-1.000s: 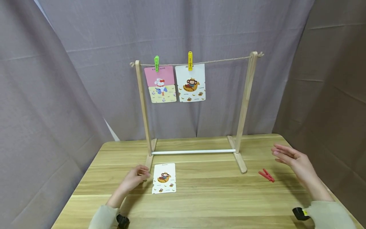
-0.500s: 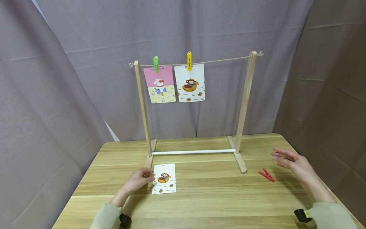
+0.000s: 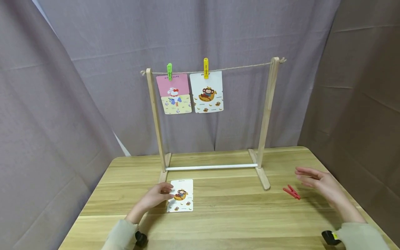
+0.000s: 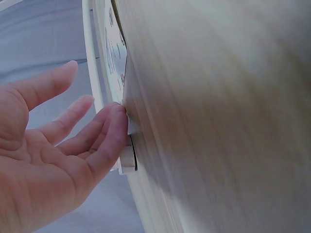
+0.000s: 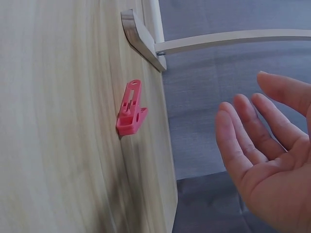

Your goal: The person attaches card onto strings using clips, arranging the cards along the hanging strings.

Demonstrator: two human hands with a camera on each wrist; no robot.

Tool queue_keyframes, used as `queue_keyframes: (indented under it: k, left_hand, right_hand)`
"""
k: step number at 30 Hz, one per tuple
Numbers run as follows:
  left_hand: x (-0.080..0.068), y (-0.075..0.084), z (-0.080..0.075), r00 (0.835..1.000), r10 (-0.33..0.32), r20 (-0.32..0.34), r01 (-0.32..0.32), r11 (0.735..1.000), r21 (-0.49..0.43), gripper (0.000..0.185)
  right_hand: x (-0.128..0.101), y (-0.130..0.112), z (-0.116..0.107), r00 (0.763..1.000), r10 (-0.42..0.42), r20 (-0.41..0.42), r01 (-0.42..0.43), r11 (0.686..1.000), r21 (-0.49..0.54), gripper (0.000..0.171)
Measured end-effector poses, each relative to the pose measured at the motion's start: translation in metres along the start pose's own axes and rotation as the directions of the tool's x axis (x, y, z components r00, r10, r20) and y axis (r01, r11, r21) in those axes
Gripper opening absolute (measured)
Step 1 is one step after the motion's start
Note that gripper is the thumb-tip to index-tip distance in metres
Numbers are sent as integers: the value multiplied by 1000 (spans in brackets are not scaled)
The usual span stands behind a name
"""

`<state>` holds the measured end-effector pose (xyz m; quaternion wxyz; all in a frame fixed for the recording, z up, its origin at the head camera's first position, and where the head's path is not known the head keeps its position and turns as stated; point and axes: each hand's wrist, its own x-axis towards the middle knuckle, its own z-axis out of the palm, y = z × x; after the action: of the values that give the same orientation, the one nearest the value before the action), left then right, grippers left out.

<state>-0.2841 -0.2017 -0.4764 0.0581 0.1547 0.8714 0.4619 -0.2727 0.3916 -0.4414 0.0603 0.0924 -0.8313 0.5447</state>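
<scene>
Left fingers point(image 4: 110, 145) loosely parted, touching monkey card point(image 3: 183, 195), right fingers point(image 5: 231, 141) parted, empty, near red clothespin point(image 5: 129, 110)

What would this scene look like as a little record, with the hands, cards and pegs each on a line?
Left hand: at the left edge of the table card, partly over it; touching or not is hard to tell
Right hand: raised, holding nothing, near the red peg
Table card: white, monkey picture, in front of the stand
Red peg: lying on the table
Pink-and-yellow card: hung on the cord by the green peg
White hanging card: monkey picture, hung by the yellow peg
Stand: wooden posts, white crossbar
</scene>
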Motion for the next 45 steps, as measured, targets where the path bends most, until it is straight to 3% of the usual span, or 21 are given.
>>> queue_keyframes:
  k: [9, 15, 22, 28, 32, 38, 42, 45]
  left_hand:
    - [14, 0, 7, 999, 21, 36, -21, 1000, -1, 37]
    - [22, 6, 12, 997, 48, 68, -48, 999, 6, 39]
    - [32, 11, 17, 993, 78, 86, -81, 996, 32, 35]
    - [40, 14, 21, 991, 94, 93, -97, 995, 25, 33]
    - [43, 16, 25, 996, 77, 54, -80, 995, 60, 34]
    - [47, 18, 31, 1000, 11, -17, -9, 996, 89, 45]
    - [50, 20, 34, 999, -18, -33, 22, 990, 141, 30]
    - [52, 21, 36, 998, -54, -37, 59, 988, 144, 48]
  right_hand:
    - [-1, 3, 2, 1000, -5, 5, 5, 1000, -10, 38]
    - [-3, 3, 2, 1000, 21, 22, -20, 999, -46, 53]
    - [-3, 4, 2, 999, 37, 32, -36, 999, -29, 53]
    - [-2, 6, 3, 998, 42, 38, -43, 999, 32, 36]
    - [-2, 7, 2, 998, 38, 42, -40, 997, 60, 30]
    - [-3, 8, 3, 998, 58, 40, -60, 997, 38, 44]
    - [-5, 7, 4, 997, 69, 37, -70, 997, 31, 49]
    - [-6, 6, 3, 996, 78, 33, -79, 997, 24, 53]
